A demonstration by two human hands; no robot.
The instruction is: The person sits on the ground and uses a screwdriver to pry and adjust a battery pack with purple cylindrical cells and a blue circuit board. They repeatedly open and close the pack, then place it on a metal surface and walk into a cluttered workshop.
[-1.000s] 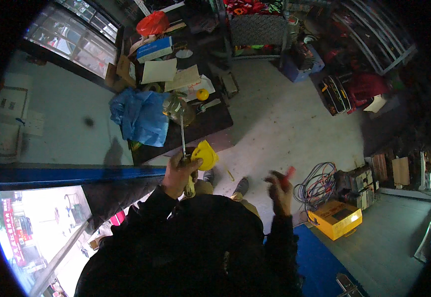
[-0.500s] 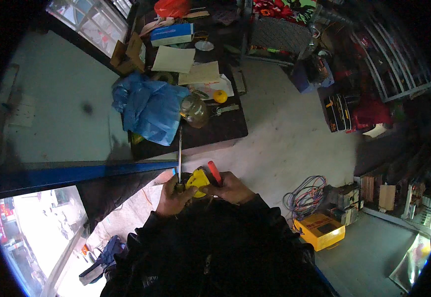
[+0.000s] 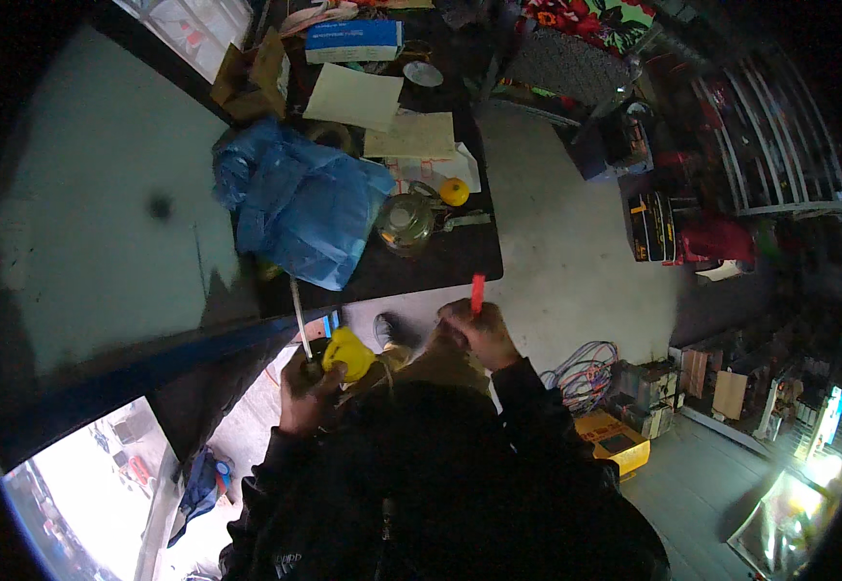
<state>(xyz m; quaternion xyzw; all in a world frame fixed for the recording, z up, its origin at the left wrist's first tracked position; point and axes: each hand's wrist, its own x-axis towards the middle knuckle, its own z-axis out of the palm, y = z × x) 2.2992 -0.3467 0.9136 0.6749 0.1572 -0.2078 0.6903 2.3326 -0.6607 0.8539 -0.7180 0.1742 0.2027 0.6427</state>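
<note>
My left hand [image 3: 307, 395] is closed around a yellow, rounded thing [image 3: 349, 354] that resembles a tape measure. In the same grip stands a screwdriver-like tool with a long, thin metal shaft [image 3: 299, 315], its tip up by the table's front edge. Closed to the right and apart from it, my right hand [image 3: 484, 332] grips a red-handled tool [image 3: 478, 293]; the red end sticks up from the fist, and its other end is hidden. A pale thin strip or cord [image 3: 388, 376] shows beside the yellow thing; where it ends I cannot tell.
Ahead is a dark table [image 3: 440, 271] bearing a blue plastic bag [image 3: 310, 198], a glass jar or pot [image 3: 406, 225], a yellow round thing [image 3: 454, 192], papers [image 3: 353, 95] and a blue-white box [image 3: 355, 42]. Coiled cables [image 3: 584, 376] and a yellow box [image 3: 615, 438] lie at right.
My hands, together before, are now apart: the right has moved right and up with the red-handled tool, the left slightly left with the yellow thing and long shaft. The view has shifted somewhat.
</note>
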